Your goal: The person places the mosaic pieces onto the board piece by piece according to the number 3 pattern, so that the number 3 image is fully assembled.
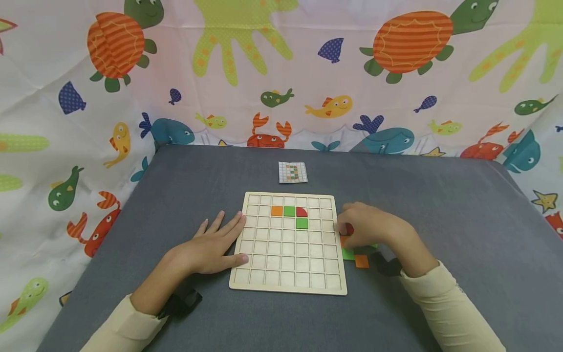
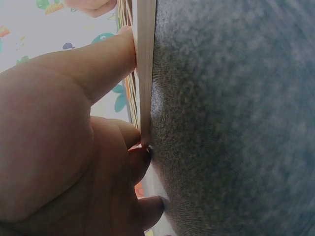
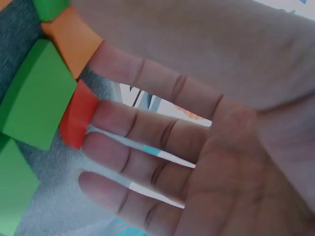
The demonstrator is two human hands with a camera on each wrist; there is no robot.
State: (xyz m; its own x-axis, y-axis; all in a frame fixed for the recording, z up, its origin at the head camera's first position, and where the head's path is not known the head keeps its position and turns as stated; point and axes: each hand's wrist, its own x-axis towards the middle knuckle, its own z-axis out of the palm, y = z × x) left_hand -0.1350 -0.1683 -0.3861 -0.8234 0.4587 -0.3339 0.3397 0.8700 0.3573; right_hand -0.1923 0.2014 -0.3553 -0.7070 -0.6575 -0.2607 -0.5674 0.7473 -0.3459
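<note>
Evenly grey tabletop [image 1: 211,318], printed backdrop [image 1: 299,73], left fingers [image 1: 216,223] spread on board [image 1: 257,276], right fingers [image 3: 148,129] extended, touching red piece [image 3: 80,117]

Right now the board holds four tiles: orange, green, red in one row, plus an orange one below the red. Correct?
One slip: below the red tile is a green tile, not orange, as the head view shows. The rest is right.

White cloth [image 1: 308,63] hangs behind the desk [image 1: 462,205], wrapping round both sides; creases visible from where I stand. Sea print: orange-shelled turtles [image 1: 413,41], red crabs [image 1: 266,141], blue whales [image 1: 391,141], small fish [image 1: 334,106], yellow starfish [image 1: 545,201], lime-green fronds [image 1: 233,29]. Pinkish cast on cloth, upper middle. Desk top dark grey, far corners rounded.
</note>
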